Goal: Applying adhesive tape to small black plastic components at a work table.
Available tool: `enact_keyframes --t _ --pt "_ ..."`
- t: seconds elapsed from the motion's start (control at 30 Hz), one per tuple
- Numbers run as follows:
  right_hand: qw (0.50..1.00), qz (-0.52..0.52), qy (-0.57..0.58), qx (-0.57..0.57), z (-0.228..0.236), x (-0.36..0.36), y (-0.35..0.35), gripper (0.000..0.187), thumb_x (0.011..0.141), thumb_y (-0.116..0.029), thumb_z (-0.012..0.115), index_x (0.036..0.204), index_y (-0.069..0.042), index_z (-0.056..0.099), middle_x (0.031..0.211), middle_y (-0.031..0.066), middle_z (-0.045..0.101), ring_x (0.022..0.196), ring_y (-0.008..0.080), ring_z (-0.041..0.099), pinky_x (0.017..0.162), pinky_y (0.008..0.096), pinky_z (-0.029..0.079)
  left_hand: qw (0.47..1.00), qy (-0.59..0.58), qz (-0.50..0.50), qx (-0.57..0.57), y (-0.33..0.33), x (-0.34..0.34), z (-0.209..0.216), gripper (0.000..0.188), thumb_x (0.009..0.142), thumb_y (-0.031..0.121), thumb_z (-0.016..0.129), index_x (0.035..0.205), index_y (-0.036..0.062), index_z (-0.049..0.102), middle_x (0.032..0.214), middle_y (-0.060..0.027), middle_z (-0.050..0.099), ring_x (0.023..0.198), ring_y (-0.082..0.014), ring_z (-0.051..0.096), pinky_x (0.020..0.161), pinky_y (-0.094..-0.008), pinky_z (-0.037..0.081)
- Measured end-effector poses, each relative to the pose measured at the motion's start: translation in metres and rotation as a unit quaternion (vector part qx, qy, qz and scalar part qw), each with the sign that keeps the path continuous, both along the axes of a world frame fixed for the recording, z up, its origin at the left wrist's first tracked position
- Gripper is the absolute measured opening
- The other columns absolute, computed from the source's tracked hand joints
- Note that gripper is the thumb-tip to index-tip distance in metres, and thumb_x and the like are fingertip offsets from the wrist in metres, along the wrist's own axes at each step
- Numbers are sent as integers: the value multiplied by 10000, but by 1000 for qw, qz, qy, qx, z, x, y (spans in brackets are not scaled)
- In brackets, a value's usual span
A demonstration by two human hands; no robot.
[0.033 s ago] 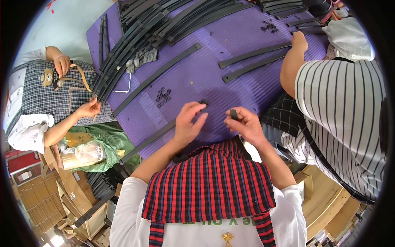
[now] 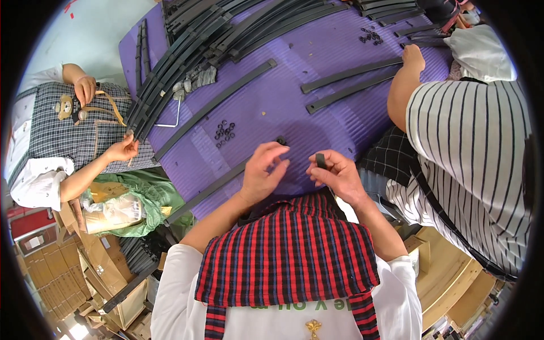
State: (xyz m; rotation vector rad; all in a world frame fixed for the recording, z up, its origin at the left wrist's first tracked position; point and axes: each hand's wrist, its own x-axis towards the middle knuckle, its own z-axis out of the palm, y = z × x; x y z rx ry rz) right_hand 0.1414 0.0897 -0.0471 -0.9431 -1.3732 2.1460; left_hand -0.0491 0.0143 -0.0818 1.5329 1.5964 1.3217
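The hands are apart from each other above the near side of the bench point(image 2: 317, 127), which has a purple ribbed surface. The right hand point(image 2: 343, 177) pinches a small dark piece point(image 2: 321, 161) between thumb and fingers, its end standing up past the fingertips. The left hand point(image 2: 264, 173) is curled, with a visible gap between thumb and fingertips; a small dark clump point(image 2: 281, 140) lies just beyond them.

Beside the left wrist, a dark strip point(image 2: 209, 194) runs out to the bench's near edge. Ahead and left of the left hand lies a loose group of small black rings point(image 2: 225, 134), and past it a longer dark strip point(image 2: 218, 103) slants away. Farther out on that side are an L-shaped metal rod point(image 2: 179, 113), a grey bundle point(image 2: 203, 78) and a large heap of dark strips point(image 2: 180, 65).

Beyond the right hand lie two dark strips point(image 2: 351, 75), roughly side by side, with a co-worker's hand point(image 2: 413, 55) near their far ends. Well to the left, another co-worker's fingers point(image 2: 122, 149) touch the heap's near end.
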Motion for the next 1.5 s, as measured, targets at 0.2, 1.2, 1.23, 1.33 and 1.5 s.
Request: enact_keyframes --t 0.2,1.2,1.23,1.33,1.5 --pt "995 23 63 -72 7 -5 -11 217 838 -65 564 1046 -10 533 847 46 594 743 87 556 602 201 468 976 -145 -126 -105 9 22 21 383 760 -12 558 1134 62 531 1040 -93 561 799 -150 577 676 -255 467" --pt "931 -56 -57 356 -3 11 -43 357 746 -89 603 1078 12 522 900 194 601 810 336 597 692 371 482 989 -17 -115 -87 9 27 50 156 715 13 660 869 14 636 913 -96 615 831 -178 592 734 -277 467" --pt "930 -59 -76 356 -4 13 -44 355 742 -89 610 1070 19 529 896 196 604 806 336 600 691 370 483 990 2 -125 -66 11 29 50 133 716 12 658 848 11 639 875 -92 625 801 -182 600 724 -280 471" --pt "939 -76 -68 328 0 13 -47 348 746 -68 614 1077 8 535 878 183 610 792 322 608 686 350 486 982 116 -136 57 12 29 51 101 695 47 672 786 27 635 832 -86 622 766 -221 603 670 -301 474" --pt "943 -62 -35 325 4 7 -42 477 763 16 594 1217 -30 453 884 109 599 738 127 571 658 261 469 942 229 -146 200 9 22 57 96 683 72 669 764 50 622 807 -63 615 727 -220 596 618 -309 465"
